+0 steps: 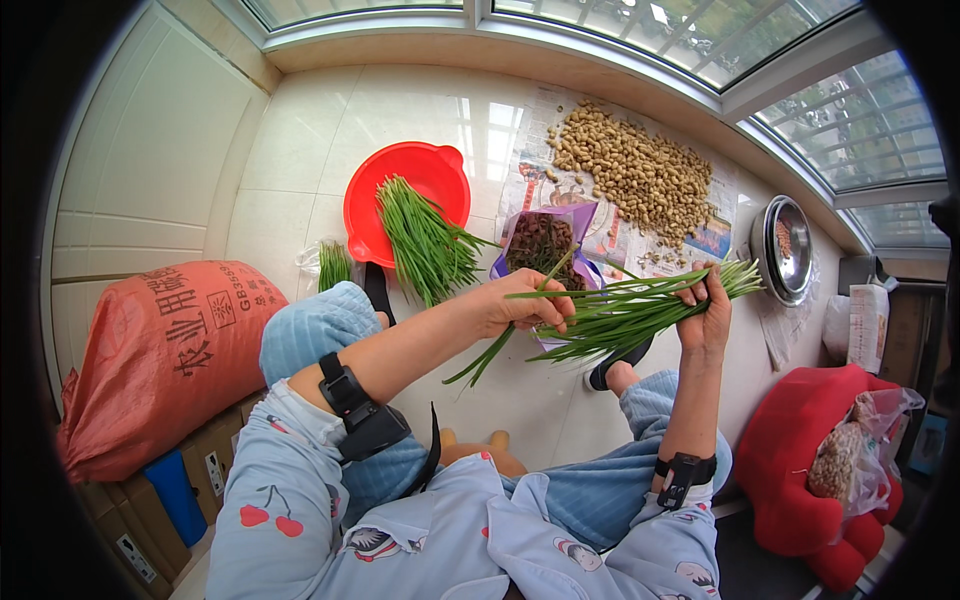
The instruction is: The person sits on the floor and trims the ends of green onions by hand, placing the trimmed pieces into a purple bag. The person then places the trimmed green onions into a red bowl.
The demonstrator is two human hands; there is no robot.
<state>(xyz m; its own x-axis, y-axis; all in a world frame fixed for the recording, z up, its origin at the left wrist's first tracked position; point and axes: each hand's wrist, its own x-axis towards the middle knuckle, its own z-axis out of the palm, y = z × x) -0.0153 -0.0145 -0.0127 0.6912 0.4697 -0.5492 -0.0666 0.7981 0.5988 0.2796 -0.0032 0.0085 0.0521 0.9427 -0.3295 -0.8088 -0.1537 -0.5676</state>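
Note:
My right hand is closed round a bunch of garlic chives, pale stem ends to the right, green tips spreading left. At the leafy end my left hand has its fingers curled round a few long chive blades, which hang down past its palm. Below and beyond the bunch stands a purple bag, open at the top, with dark brownish scraps and some green bits inside. Farther left, a thick pile of chives leans over the rim of a red plastic basin.
Peanuts in shells lie on newspaper by the window. Nested metal bowls stand at right. A small bagged chive bundle sits near my left knee. A full red woven sack stands left; a red plush item is at right.

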